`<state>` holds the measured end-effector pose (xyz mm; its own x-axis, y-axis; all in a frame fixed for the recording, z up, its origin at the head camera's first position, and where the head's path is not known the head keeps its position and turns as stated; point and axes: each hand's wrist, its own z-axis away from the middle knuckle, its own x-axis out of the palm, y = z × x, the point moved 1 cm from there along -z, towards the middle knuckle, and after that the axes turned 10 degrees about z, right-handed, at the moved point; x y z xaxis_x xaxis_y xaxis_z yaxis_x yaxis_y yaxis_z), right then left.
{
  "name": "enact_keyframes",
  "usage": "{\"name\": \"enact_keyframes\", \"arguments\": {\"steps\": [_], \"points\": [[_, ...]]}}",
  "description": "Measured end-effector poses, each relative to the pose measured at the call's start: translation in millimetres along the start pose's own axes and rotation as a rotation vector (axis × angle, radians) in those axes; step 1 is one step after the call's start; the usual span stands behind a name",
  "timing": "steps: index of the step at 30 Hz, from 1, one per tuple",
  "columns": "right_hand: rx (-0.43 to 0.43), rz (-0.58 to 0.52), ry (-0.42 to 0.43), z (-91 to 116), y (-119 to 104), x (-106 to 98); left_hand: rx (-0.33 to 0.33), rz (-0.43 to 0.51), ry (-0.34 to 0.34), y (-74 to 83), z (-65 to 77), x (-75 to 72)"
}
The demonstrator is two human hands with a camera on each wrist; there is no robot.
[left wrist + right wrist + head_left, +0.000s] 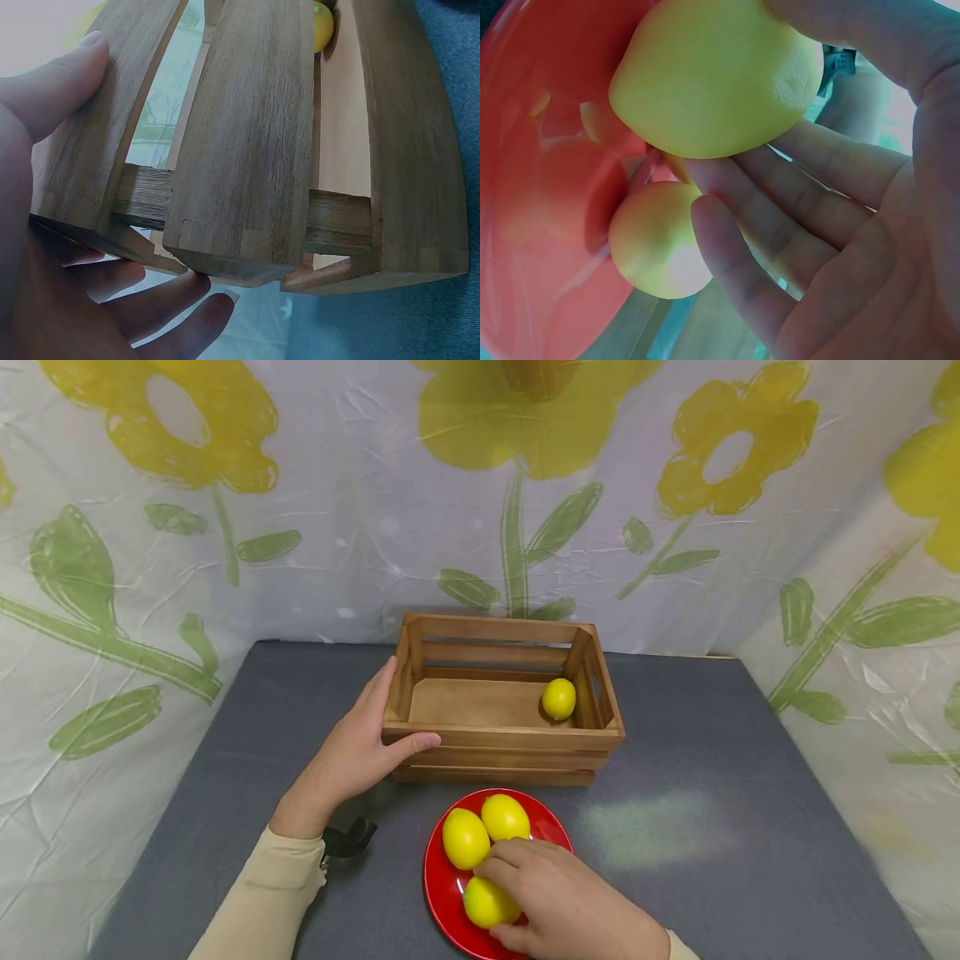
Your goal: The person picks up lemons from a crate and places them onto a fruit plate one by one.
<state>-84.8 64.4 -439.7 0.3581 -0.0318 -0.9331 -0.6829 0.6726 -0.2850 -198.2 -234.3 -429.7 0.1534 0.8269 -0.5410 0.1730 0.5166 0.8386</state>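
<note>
My left hand grips the front left corner of a slatted wooden crate. In the left wrist view, its thumb lies on the upper front slat and its fingers bend round the crate's end. My right hand is over a red plate, with thumb and fingers about the nearest lemon. The right wrist view shows that lemon between the thumb above and the fingers below. Two more lemons, one left and one behind, sit on the plate beside the fingertips.
One lemon lies inside the crate at its right end. The dark grey table ends at a flower-printed sheet behind the crate. A black strap-like piece shows at my left wrist.
</note>
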Motion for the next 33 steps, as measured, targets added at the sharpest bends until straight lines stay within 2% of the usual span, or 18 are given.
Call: {"name": "enact_keyframes", "arguments": {"steps": [22,29,33], "points": [[0.021,0.019,0.003,0,1,0,-0.001,0.006,-0.002,2.3,0.8,-0.6],[-0.057,0.07,0.128,3,3,-4,0.001,0.001,-0.005,2.2,0.6,-0.5],[-0.07,0.107,0.172,5,4,-9,-0.002,0.003,-0.003,1.0,0.7,-0.4]]}}
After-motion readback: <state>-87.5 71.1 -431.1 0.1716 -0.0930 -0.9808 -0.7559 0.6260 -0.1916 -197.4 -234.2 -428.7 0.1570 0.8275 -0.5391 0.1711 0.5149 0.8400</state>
